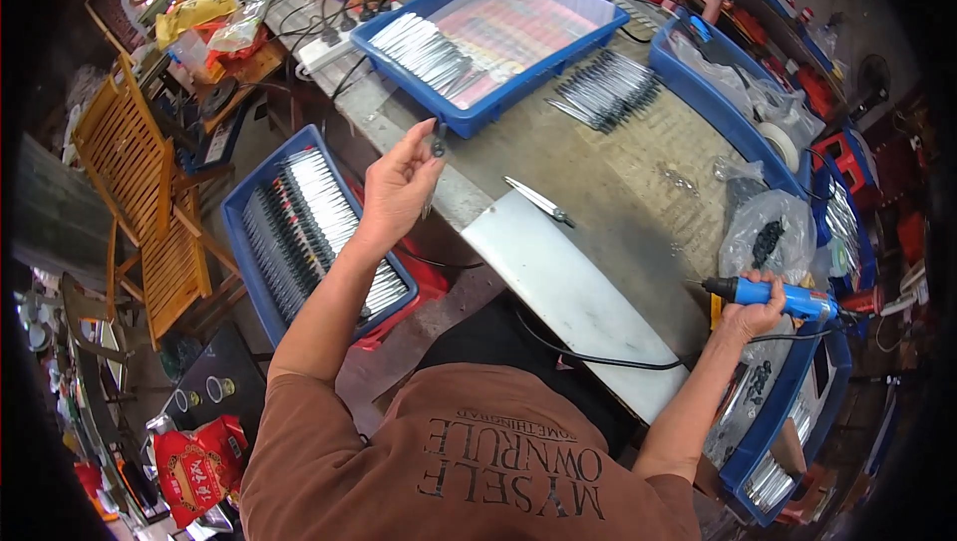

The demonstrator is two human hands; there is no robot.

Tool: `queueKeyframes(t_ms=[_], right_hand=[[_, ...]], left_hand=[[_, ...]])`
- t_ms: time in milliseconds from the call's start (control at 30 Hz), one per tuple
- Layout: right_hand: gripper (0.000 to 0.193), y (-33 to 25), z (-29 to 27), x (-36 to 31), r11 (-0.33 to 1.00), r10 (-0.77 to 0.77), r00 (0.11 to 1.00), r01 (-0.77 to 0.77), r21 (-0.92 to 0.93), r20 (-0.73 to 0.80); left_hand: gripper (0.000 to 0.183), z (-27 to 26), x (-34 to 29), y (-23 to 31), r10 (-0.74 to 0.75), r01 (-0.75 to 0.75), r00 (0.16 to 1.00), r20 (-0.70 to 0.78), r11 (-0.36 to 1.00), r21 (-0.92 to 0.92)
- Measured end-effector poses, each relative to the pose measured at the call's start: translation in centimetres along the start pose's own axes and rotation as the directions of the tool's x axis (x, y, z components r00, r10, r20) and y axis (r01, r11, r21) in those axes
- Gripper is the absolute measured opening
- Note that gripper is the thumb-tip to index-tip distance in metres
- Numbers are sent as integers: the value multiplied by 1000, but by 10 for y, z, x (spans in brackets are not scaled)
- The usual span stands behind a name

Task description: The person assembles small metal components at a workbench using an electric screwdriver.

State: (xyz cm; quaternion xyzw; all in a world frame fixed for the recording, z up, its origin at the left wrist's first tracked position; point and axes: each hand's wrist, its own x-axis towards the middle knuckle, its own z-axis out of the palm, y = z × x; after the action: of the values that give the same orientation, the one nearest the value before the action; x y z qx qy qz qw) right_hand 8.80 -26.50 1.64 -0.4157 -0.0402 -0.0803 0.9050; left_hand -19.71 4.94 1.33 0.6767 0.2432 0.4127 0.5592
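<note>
My left hand (397, 190) is raised by the near corner of a blue tray, its thumb and fingers pinching a small dark piece (439, 140). A glint of metal shows under that hand, but its shape is mostly hidden. My right hand (755, 320) is wrapped round a blue electric screwdriver (783, 296), its dark tip pointing left over the table. Between the hands, a slender silver tool with a pointed end (538, 200) lies by the edge of a white board (573, 287). Farther off, many similar silver pieces (608, 90) lie in a row on the table.
The blue tray (478, 125) holds silver pieces at its left side. A blue crate (235, 212) with packed rows stands low at left, near a wooden folding chair (140, 162). Blue bins (688, 67) and a plastic bag (768, 232) line the right. A black cord (618, 364) crosses the board.
</note>
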Motion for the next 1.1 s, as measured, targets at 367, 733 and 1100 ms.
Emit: queueKeyframes(t_ms=[367,733,1100], right_hand=[[22,4,-20,18,999,42,999,-42,-16,32],[17,2,-14,17,1000,20,998,-20,-10,61],[16,2,-15,19,998,-9,999,11,-56,39]], left_hand=[[33,-110,-43,-42,-301,266,940,-160,941,-209],[21,-139,-62,-48,-355,272,918,-177,888,-371],[20,-149,-68,-58,-372,266,902,-217,878,-398]])
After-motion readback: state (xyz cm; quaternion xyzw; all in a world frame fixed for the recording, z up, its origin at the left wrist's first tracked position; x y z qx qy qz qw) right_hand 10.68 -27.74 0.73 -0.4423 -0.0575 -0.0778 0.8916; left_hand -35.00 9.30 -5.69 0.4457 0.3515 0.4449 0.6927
